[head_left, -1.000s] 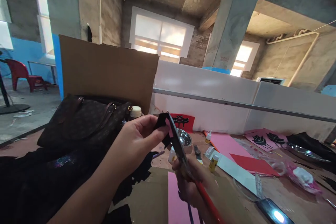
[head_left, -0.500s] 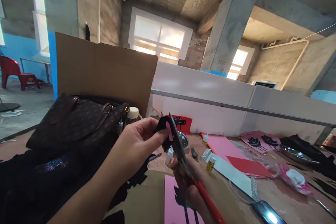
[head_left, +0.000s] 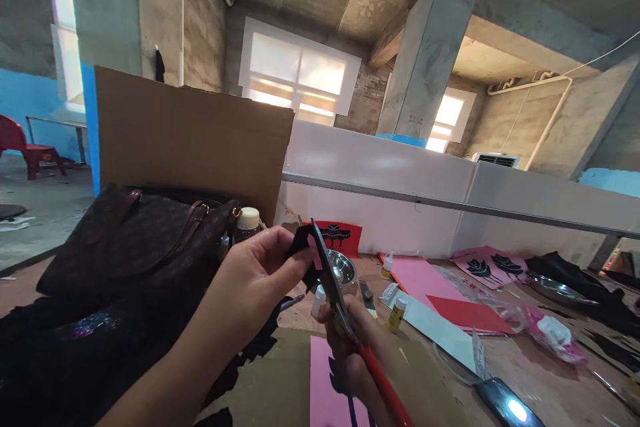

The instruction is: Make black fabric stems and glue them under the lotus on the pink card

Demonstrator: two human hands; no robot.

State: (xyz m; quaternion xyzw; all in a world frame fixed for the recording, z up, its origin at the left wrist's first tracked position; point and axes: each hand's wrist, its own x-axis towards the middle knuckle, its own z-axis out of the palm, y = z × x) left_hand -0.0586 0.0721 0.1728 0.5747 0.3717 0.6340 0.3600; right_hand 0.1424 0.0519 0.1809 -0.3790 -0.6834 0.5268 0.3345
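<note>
Between its thumb and fingers, my left hand (head_left: 265, 273) pinches a small folded black piece (head_left: 300, 237) with some pink on it. My right hand (head_left: 350, 340) is wrapped round scissors (head_left: 330, 280) with red handles, their blades pointing up and lying against the black piece. Below the hands lies a pink sheet (head_left: 320, 380) bearing black cut shapes, partly hidden by my right hand. It rests on brown cardboard (head_left: 270, 373).
A dark handbag (head_left: 145, 233) and black cloth (head_left: 100, 353) fill the left. Behind the hands stand a steel bowl (head_left: 345, 268) and a white bottle (head_left: 318, 300). To the right are a yellow bottle (head_left: 397, 313), a red sheet (head_left: 470, 313) and a lit phone (head_left: 505, 403).
The whole view has shifted slightly, so the surroundings sit further left. More of the steel bowl shows beside the scissors. Both hands keep their holds.
</note>
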